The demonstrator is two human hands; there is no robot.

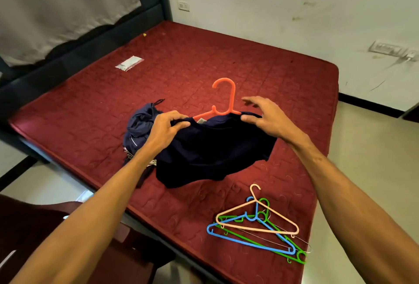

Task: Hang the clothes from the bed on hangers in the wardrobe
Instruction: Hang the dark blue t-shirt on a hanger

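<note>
1. A pile of clothes [138, 125] lies on the bed [90, 107] to the left, touching the dark shirt [215, 147]; it is best left alone until this shirt is hung, so nothing gets dragged along.
2. The left hand [166, 127] grips the shirt's left shoulder edge with curled fingers; it should probably hold that edge taut so the neck opening stays wide.
3. The shirt lies mid-bed with the orange hanger [226, 100] partly inside its neck; the hook and the left arm show, while the right arm is under the cloth; the hook should stay centred in the collar.
4. The right hand [265, 118] is spread, its thumb touching the shirt's right shoulder and its fingers lifted; no firm grip shows; it likely needs to pull the cloth over the hanger's right end, gently, so the seam sits on the tip.
5. The spare hangers [256, 227] lie stacked near the bed's right corner, well apart from the shirt; the wardrobe is not in view.
</note>
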